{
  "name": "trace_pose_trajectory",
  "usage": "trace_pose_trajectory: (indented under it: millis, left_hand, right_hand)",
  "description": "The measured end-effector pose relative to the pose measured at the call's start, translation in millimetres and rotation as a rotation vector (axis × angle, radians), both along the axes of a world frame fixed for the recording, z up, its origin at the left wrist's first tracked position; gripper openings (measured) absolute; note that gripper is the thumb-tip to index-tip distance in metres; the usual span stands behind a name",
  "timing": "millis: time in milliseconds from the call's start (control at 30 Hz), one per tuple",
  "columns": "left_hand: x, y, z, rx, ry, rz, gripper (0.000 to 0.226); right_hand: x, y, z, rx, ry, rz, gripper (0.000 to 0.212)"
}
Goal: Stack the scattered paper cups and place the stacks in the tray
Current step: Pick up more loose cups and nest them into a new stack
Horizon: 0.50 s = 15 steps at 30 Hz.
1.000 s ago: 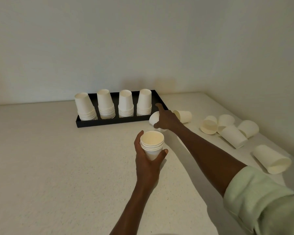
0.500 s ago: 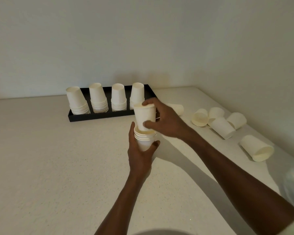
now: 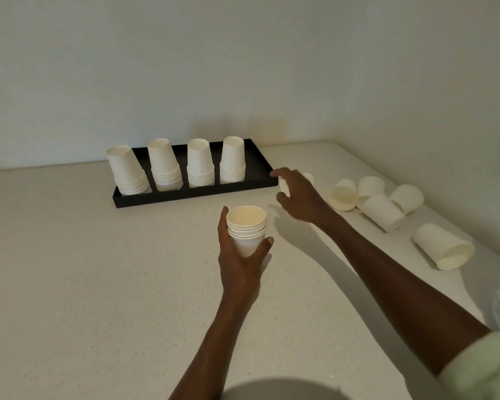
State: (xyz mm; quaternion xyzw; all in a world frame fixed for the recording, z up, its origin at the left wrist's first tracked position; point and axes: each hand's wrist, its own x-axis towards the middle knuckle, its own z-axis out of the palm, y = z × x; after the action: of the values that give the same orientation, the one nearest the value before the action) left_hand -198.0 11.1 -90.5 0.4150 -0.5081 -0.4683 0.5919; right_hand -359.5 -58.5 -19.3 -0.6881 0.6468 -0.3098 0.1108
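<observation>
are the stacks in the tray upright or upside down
Upside down. All four stacks in the black tray show closed bases on top, with the bunched rims at the bottom against the tray floor.

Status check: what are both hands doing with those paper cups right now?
Left hand holds upright cup stack. Right hand open, reaching for a lying cup beside the tray. Four stacks in tray; nothing in the way.

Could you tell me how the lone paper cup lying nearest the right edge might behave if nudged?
The lone cup lies on its side on the counter, so it would probably roll, curving because it tapers. It looks thin and empty, so likely very light and easily crushed by a firm pinch.
</observation>
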Motion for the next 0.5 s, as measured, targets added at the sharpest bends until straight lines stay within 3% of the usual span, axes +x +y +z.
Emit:
trace_pose_trajectory:
  millis: [100, 167, 300, 400, 500]
  left_hand:
    - [-1.3, -1.0, -0.8, 0.007, -0.021, 0.002, 0.095]
    - [-1.6, -1.8, -0.7, 0.015, -0.029, -0.002, 0.094]
    - [-1.9, -2.4, -0.8, 0.028, -0.021, -0.01, 0.096]
    - [-2.5, -2.5, -0.5, 0.018, -0.053, 0.005, 0.093]
    - [-1.9, -2.3, 0.0, -0.001, -0.097, 0.021, 0.09]
  right_hand:
    - [-32.6, -29.1, -12.2, 0.013, 0.437, -0.169, 0.065]
    - [-47.0, -42.2, -19.4, 0.017, 0.687, -0.212, 0.061]
    - [-56.1, -54.1, -27.1, 0.009, 0.993, -0.224, 0.04]
    - [-55.7, -53.1, -24.7, -0.048, 1.035, -0.237, 0.029]
    - [-47.3, -43.6, -14.9, -0.139, 0.783, -0.26, 0.025]
